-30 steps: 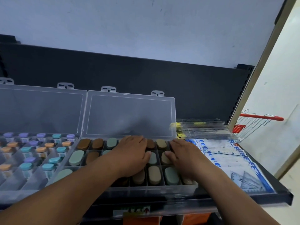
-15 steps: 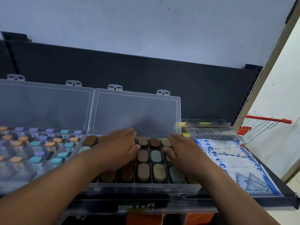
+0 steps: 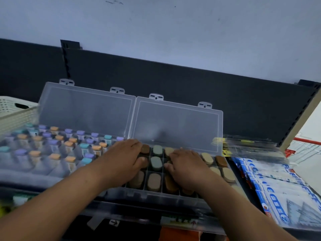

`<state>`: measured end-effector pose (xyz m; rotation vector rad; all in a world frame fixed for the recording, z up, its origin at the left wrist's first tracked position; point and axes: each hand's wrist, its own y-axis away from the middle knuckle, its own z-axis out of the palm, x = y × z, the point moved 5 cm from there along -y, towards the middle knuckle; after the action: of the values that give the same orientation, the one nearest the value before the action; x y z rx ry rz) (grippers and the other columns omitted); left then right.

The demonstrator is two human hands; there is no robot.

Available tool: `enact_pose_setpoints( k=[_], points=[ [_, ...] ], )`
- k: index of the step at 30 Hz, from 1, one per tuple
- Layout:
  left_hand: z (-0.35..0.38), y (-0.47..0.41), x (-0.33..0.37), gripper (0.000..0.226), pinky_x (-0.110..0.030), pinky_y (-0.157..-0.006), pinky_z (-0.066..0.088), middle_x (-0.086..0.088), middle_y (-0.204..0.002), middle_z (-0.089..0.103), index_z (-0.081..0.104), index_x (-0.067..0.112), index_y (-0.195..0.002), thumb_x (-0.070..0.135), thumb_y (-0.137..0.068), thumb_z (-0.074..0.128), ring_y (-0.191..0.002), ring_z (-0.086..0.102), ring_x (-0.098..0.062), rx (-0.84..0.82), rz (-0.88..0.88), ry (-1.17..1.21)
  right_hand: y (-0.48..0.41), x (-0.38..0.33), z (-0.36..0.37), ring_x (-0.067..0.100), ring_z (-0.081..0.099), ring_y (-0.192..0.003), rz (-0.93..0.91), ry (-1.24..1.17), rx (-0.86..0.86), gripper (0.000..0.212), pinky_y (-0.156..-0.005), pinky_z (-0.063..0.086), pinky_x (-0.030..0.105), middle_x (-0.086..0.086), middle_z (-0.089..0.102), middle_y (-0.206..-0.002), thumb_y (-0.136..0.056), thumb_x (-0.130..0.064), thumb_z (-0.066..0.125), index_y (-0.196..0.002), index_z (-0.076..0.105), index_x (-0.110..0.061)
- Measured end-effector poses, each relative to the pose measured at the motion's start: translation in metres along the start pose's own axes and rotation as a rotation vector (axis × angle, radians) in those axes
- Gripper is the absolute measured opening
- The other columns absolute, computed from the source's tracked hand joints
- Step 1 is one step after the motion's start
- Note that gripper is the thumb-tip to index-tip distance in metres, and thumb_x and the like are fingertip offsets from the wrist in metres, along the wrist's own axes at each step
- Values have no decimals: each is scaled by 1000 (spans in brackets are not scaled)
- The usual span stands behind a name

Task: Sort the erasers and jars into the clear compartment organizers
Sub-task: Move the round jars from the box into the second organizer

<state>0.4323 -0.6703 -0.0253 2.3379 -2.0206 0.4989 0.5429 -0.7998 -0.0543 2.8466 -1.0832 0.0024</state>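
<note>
Inside right organizer [image 3: 177, 126], erasers [image 3: 156, 163], left organizer [image 3: 86, 110], jars [image 3: 69, 145]

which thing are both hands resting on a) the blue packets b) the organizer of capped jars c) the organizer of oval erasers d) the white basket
c: the left hand and right hand both lie flat on the oval erasers in the right organizer, beside the one holding capped jars.

1 head camera looks down, near eraser organizer [image 3: 175, 126].
</note>
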Motion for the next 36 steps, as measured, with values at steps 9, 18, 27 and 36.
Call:
enact_pose_setpoints(
  k=[9, 18, 27, 36],
  points=[
    [-7, 13, -25, 54, -26, -113, 16, 1, -154, 26, 26, 19, -147, 43, -100, 34, -141, 23, -15, -83, -14, -28, 8, -24, -13, 27, 34, -136, 97, -39, 60, 51, -112, 23, 42, 6, 40, -146, -99, -49, 31, -138, 42, -17],
    [-61, 70, -114, 68, -31, -113, 21, 4, -156, 23, 21, 25, -150, 57, -92, 38, -141, 23, -14, -15, -116, -105, 12, -135, -44, 18, 19, -144, -152, -205, 163, 57, -115, 18, 29, -2, 20, -159, -100, -43, 42, -151, 27, -23],
    [-89, 135, -187, 80, -34, -116, 18, 9, -156, 23, 23, 30, -149, 71, -81, 29, -143, 20, -11, 54, -166, -100, 10, -210, -38, 13, 12, -146, -159, -188, 175, 61, -115, 9, 25, -5, 16, -161, -98, -44, 45, -152, 23, -26],
    [-80, 164, -191, 56, -26, -107, 25, 6, -149, 38, 36, 26, -145, 48, -94, 45, -136, 33, -13, 132, -103, -69, 36, -237, -21, 14, 17, -145, -86, -217, 206, 57, -117, 13, 27, -7, 24, -158, -98, -44, 45, -150, 28, -28]
  ],
)
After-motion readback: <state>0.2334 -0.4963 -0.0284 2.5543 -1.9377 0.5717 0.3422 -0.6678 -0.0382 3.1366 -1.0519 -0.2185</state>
